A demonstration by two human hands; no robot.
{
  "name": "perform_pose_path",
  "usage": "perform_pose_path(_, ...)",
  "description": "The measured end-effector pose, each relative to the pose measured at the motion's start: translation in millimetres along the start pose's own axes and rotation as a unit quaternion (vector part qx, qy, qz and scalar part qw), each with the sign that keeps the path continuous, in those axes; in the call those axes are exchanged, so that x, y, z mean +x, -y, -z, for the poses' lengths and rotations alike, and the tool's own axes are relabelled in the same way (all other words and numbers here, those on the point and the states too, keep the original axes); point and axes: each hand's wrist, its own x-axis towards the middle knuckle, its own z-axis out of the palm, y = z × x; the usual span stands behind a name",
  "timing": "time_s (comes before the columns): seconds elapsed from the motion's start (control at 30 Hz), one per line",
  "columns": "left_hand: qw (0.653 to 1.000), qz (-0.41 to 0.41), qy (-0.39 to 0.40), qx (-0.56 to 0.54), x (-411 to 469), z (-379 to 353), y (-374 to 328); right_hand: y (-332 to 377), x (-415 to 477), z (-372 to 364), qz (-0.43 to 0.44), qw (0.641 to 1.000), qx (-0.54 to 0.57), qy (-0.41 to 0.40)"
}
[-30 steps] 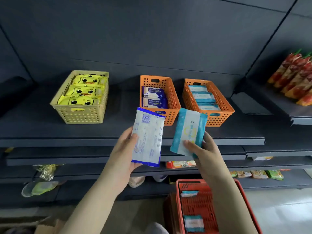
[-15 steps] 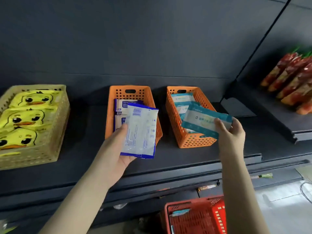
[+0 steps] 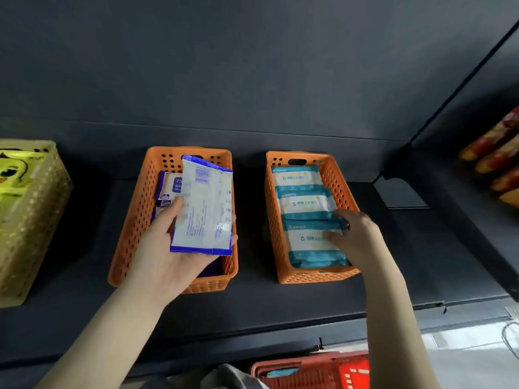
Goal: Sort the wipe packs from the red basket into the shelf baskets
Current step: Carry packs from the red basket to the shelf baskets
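The shelf (image 3: pixel 280 304) bears a yellow basket (image 3: pixel 33 234), a left orange basket (image 3: pixel 134 220), a right orange basket (image 3: pixel 311 275)

The yellow basket (image 3: pixel 33 220) is running off the frame's left edge, and the bottom edge is cutting the red basket (image 3: pixel 311 372). The red packets (image 3: pixel 494 161) at far right are blurring beyond reading. The left hand (image 3: pixel 168 254) and its blue-edged pack (image 3: pixel 202 209) are hiding much of the left orange basket's (image 3: pixel 134 220) contents. The right hand (image 3: pixel 356 237) is covering one end of the teal pack (image 3: pixel 311 248).
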Motion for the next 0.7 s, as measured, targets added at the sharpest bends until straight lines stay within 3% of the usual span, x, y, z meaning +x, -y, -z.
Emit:
perform_pose_path(0.07,0.999,-0.029,-0.001,0.038,1.8,-0.1,-1.9,8.1,-3.4,1.3,0.04,0.996,-0.034,-0.07)
perform_pose_path(0.13,0.983,-0.091,-0.01,0.158,-1.4,0.9,-8.2,33.1,-14.8,1.5,0.069,0.989,0.071,-0.114)
perform_pose_path(0.17,0.957,-0.129,-0.008,0.261,-4.1,1.2,-12.6,49.9,-22.2,-0.3,0.076,0.981,0.156,-0.082)
perform_pose_path(0.2,0.915,-0.163,0.006,0.368,-6.9,1.5,-16.9,68.7,-30.9,-3.5,0.08,0.964,0.253,-0.013)
perform_pose_path(0.27,0.815,-0.216,0.04,0.536,-11.6,2.9,-24.8,103.6,-46.2,-10.7,0.076,0.89,0.427,0.138)
perform_pose_path(0.33,0.708,-0.281,0.05,0.646,-15.3,4.7,-31.3,126.3,-53.7,-20.8,0.063,0.845,0.494,0.198)
perform_pose_path(0.4,0.619,-0.334,0.065,0.708,-17.1,9.7,-38.2,141.1,-54.5,-32.6,0.054,0.851,0.488,0.189)
perform_pose_path(0.43,0.602,-0.342,0.076,0.718,-17.4,14.5,-41.9,145.5,-53.6,-39.2,0.053,0.858,0.477,0.182)
perform_pose_path(0.5,0.626,-0.326,0.088,0.703,-19.5,24.2,-49.9,153.0,-53.7,-51.2,0.04,0.853,0.487,0.185)
perform_pose_path(0.6,0.727,-0.296,0.052,0.617,-19.7,38.1,-63.0,165.8,-56.0,-61.7,0.013,0.819,0.544,0.183)
perform_pose_path(0.7,0.796,-0.242,-0.015,0.555,-14.7,49.0,-79.7,176.0,-58.3,-69.8,-0.011,0.79,0.586,0.178)
